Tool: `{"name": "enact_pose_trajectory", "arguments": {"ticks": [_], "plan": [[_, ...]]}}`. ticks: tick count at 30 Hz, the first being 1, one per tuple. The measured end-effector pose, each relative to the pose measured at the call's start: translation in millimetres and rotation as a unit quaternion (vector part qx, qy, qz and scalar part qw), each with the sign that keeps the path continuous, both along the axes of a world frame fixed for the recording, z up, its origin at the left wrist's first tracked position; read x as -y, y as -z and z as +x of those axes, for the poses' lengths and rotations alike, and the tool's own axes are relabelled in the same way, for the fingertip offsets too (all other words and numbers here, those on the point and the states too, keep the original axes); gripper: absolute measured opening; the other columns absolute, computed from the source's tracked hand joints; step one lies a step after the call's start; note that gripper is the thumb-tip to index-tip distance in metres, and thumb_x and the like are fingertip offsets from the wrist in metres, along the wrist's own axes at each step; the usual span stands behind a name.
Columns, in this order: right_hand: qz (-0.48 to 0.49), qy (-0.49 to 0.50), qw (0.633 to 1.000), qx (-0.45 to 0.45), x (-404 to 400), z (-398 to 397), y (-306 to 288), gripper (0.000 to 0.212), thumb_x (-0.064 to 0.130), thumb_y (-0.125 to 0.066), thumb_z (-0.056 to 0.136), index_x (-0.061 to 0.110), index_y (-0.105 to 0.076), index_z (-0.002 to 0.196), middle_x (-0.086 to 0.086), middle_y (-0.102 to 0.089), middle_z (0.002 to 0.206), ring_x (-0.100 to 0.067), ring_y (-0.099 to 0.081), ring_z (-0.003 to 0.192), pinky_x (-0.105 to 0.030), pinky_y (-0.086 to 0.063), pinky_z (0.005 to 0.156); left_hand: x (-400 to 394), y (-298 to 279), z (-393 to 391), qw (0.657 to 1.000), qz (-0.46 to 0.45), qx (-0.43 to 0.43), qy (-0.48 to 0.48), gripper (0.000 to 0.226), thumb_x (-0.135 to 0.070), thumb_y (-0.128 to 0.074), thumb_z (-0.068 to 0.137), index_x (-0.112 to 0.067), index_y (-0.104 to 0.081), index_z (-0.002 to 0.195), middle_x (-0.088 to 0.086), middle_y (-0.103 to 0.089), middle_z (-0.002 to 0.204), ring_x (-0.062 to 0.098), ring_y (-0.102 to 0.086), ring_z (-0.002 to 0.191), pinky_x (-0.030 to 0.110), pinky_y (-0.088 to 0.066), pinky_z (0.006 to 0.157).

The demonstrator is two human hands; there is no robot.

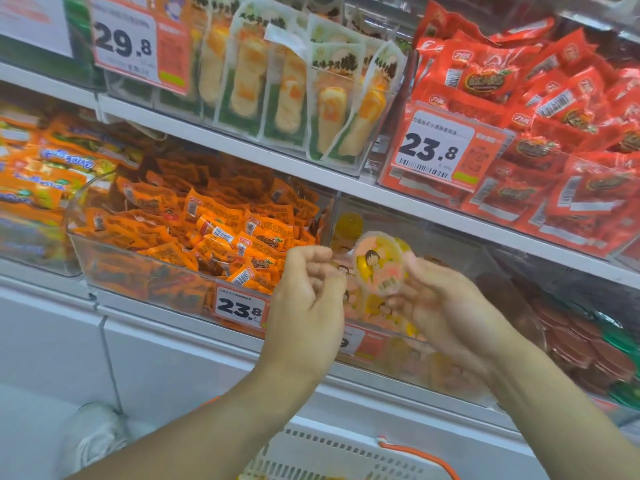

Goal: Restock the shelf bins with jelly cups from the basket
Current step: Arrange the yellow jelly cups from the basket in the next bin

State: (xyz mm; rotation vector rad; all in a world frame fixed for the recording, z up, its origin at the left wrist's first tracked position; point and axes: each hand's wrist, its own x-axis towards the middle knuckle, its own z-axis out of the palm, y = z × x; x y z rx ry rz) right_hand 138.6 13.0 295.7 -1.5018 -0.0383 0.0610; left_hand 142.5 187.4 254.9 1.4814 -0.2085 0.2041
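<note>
Right hand (440,306) holds jelly cup (380,263) above clear bin (433,372); left hand (306,299) loosely curled beside it.

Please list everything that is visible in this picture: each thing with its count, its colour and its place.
jelly cup: one, yellow with a pink cartoon lid, held above the clear bin.
clear bin: one, transparent, lower shelf, centre right; more yellow jelly cups lie in it, count unclear.
orange packets: many, orange, in the clear bin left of the jelly bin.
red packets: many, red, in the upper right bin.
white and green packets: several, upright, in the upper middle bin.
price tags: at least four, white and orange, on the bin fronts.
basket: one, white with an orange handle, bottom edge.
left hand: fingers curled, what it holds is unclear.
right hand: holds the jelly cup.
</note>
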Motion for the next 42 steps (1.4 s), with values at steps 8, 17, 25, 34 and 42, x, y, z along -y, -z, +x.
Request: {"name": "enact_pose_trajectory", "arguments": {"ticks": [8,17,25,34,42], "plan": [[-0.54,0.164,0.825,0.023,-11,95,-5,0.044,0.045,-0.074,0.082,0.006,-0.069,0.102,-0.008,-0.071,0.094,-0.026,-0.067,0.084,-0.033,-0.052,0.07,7,9,0,0.999,-0.009,-0.016,-0.04,0.019,-0.002,-0.055,0.092,-0.02,-0.053,0.095,-0.005,-0.054,0.068,-0.001,-0.053,0.062,0.012,-0.042,0.061],[-0.653,0.144,0.743,-0.028,-22,147,15,0.023,0.033,-0.067,0.083,0.011,-0.07,0.088,-0.006,-0.064,0.083,-0.019,-0.061,0.071,-0.021,-0.038,0.05,13,20,5,0.999,0.026,-0.011,-0.025,0.02,-0.006,-0.055,0.091,-0.026,-0.052,0.089,-0.023,-0.055,0.063,0.0,-0.051,0.062,0.014,-0.039,0.057],[-0.636,0.192,0.747,0.043,-15,137,21,0.036,0.033,-0.066,0.087,0.003,-0.067,0.107,-0.015,-0.07,0.107,-0.03,-0.064,0.091,-0.028,-0.048,0.073,15,28,5,0.998,0.058,-0.005,-0.008,0.016,-0.008,-0.06,0.09,-0.023,-0.054,0.087,-0.016,-0.056,0.063,0.001,-0.05,0.06,0.021,-0.041,0.059],[-0.274,0.299,0.88,0.248,-19,-10,17,0.017,0.007,-0.07,0.084,0.023,-0.073,0.079,0.006,-0.07,0.069,-0.005,-0.057,0.06,-0.015,-0.047,0.058,21,50,2,0.917,0.352,-0.041,0.185,0.02,-0.033,-0.052,0.096,-0.015,-0.059,0.09,0.01,-0.069,0.082,0.025,-0.06,0.075,0.034,-0.044,0.064],[-0.109,0.332,0.934,-0.072,6,-70,190,0.007,0.007,-0.063,0.093,0.007,-0.066,0.087,-0.005,-0.06,0.07,-0.02,-0.054,0.063,-0.024,-0.045,0.052,35,136,14,0.652,0.641,-0.176,0.365,0.05,-0.05,-0.054,0.097,-0.004,-0.064,0.114,0.015,-0.071,0.103,0.029,-0.071,0.09,0.04,-0.058,0.079]]}}
